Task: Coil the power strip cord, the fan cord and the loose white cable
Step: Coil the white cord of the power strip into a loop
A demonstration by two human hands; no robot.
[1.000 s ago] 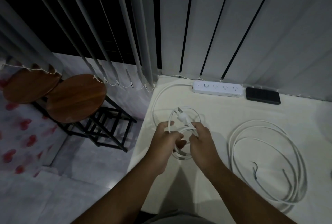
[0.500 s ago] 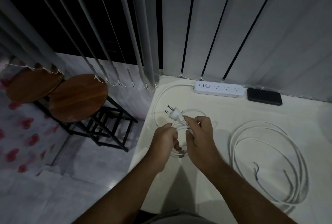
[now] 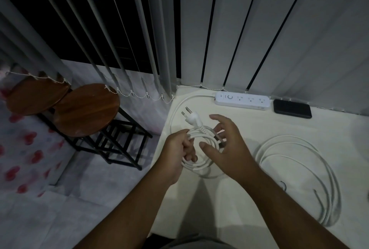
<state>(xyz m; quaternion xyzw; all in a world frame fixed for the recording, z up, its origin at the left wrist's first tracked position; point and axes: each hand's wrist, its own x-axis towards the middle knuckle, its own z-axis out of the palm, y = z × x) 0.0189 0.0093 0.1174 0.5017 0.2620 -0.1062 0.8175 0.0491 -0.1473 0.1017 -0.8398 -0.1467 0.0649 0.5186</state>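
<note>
Power strip cord (image 3: 201, 165) sits bundled in small loops over the near-left part of the bench (image 3: 229, 208), its plug (image 3: 190, 117) sticking up and away from the loops, prongs pointing far-left. Left of the bench: two round wooden stools (image 3: 83, 108) on black frames, on a pale floor (image 3: 40, 218) with red heart marks. Left hand (image 3: 177, 153) grips the left side of the coil, fingers curled round the bundled strands just below the plug. Right hand (image 3: 225, 144) is spread over the right side of the coil, fingers straight and fanned, thumb lying across the loops; whether the fingertips touch the cord, can't tell. From the coil one strand runs up along the bench's left edge and over to the power strip (image 3: 242, 100), which lies at the far edge against the vertical blinds (image 3: 259, 28). Just right of the strip: a flat black device (image 3: 292, 108), also at the far edge. Loose white cable (image 3: 299, 178) lies in large open loops on the right part of the bench, well apart from both hands, with bare dark wire ends showing inside the loops.
</note>
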